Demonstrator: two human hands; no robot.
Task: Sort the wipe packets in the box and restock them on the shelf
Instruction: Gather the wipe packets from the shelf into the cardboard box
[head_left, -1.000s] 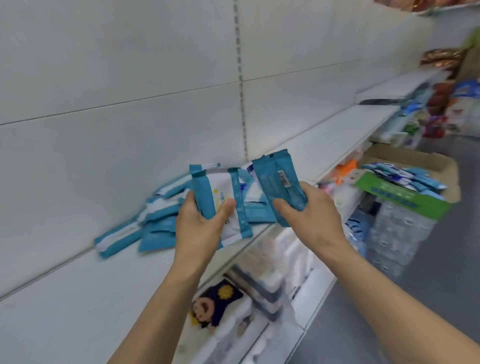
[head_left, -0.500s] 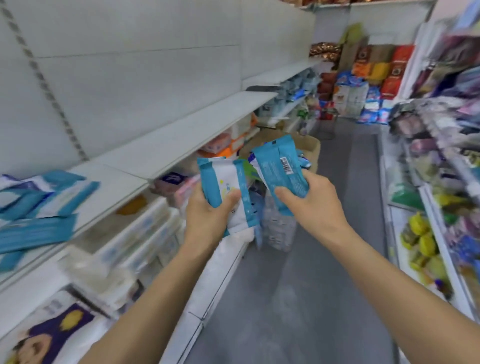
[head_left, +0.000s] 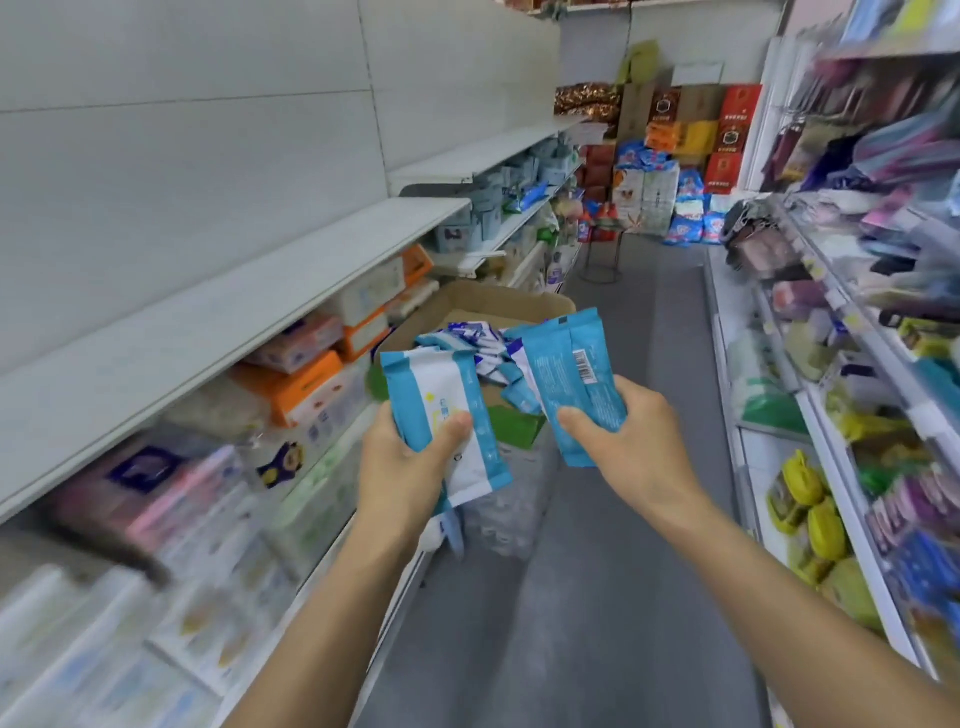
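Left hand (head_left: 410, 470) gripping white-and-blue wipe packets (head_left: 447, 415), right hand (head_left: 628, 441) gripping blue packets (head_left: 571, 374), above cardboard box (head_left: 493, 301), perhaps half full.

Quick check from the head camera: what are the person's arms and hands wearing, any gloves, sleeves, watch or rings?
Nothing shows on them. The left hand and right hand are bare, with no gloves, and no rings can be made out. Both forearms are uncovered to the bottom edge of the picture: no sleeves, watch or wristband in view.

Both hands (head_left: 410, 467) (head_left: 631, 441) grip wipe packets (head_left: 571, 374) above the box (head_left: 467, 312).
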